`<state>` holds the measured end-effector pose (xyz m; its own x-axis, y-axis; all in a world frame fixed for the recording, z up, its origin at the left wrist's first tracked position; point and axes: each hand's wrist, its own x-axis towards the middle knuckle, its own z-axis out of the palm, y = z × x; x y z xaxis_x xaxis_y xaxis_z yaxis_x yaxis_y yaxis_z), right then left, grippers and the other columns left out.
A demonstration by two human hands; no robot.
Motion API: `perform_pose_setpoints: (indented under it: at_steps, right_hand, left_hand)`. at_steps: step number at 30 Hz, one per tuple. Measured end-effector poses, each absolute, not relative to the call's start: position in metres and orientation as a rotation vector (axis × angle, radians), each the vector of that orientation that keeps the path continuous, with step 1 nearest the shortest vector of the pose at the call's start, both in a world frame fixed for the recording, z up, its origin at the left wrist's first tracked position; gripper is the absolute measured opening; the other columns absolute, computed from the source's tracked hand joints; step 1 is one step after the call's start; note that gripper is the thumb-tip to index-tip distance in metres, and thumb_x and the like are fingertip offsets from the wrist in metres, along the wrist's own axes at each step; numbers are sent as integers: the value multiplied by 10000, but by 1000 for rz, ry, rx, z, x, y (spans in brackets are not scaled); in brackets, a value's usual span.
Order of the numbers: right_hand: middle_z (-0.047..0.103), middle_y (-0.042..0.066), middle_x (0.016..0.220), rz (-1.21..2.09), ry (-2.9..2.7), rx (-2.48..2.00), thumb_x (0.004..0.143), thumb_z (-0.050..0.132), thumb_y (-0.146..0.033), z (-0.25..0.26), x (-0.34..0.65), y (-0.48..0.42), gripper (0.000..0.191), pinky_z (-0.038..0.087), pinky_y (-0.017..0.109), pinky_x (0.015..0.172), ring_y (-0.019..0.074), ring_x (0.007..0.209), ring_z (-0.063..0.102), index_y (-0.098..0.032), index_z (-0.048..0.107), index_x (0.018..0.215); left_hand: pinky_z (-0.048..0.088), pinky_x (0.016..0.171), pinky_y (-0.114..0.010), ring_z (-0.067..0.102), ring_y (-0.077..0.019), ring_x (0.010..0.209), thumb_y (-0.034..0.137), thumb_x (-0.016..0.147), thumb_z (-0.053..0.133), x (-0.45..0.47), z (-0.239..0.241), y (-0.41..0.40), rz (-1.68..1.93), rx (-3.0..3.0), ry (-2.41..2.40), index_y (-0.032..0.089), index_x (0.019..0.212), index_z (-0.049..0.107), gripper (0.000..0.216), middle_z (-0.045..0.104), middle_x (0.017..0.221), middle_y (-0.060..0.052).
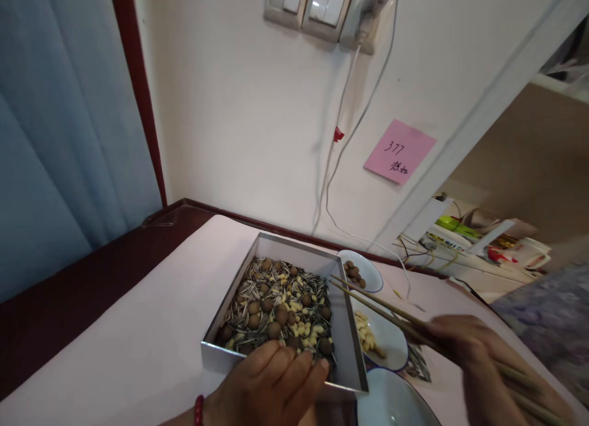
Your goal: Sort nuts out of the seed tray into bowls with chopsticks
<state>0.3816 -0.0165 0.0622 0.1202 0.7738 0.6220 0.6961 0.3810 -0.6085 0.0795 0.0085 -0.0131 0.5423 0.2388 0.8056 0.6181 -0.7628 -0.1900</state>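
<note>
A square, silver-edged tray (276, 248) holds a mix of striped sunflower seeds (251, 291), pale peanuts (304, 329) and round brown balls that look like dried longans (275, 331). My left hand (271, 380) grips the near rim, with its fingers curled over the edge; the thumb is hidden. In my right hand (483, 358), blurred by motion, is a pair of chopsticks (391, 315). Their tips lie over the tray's right wall, close together, with nothing visible between them. To the right stand a bowl (373, 272) with brown balls and a bowl (396, 352) with peanuts.
Nearest me is another white bowl (391, 401), partly out of frame. Some sunflower seeds (418, 364) lie beside the peanut bowl. A cable (329, 199) runs down the wall to the table. Pale paper (151, 328) covers the dark tabletop; a blue curtain (69, 137) hangs left.
</note>
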Motion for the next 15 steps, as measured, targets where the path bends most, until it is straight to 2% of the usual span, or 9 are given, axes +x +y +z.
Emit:
perform_pose_setpoints:
  at_steps: [2,6,15]
  right_hand:
    - [688,26,907,233,-1668,-1283,965,528,-358,75,342,3,190,538,275,673,186,824,668,-275,695,931]
    - [644,7,805,440,-1726,-1255,985,507,-386,73,312,38,232,501,275,683,164,775,638,-241,662,891]
    - [608,7,767,462,-1763,-1242,977,520,-414,54,304,67,273,460,291,668,166,741,595,-219,602,805]
  left_hand:
    - [416,903,-334,571,-139,893,167,1021,447,79,-11,7,-1097,-2323,-717,200,1148,703,287,693,1033,12]
    - [427,876,-324,571,-132,865,209,1034,439,80,-11,5,-1106,-2314,-722,209,1142,706,288,693,1018,20]
    - [445,845,-309,576,-125,863,216,1027,466,81,-9,4,-1098,-2318,-768,214,1134,704,261,696,1005,27]
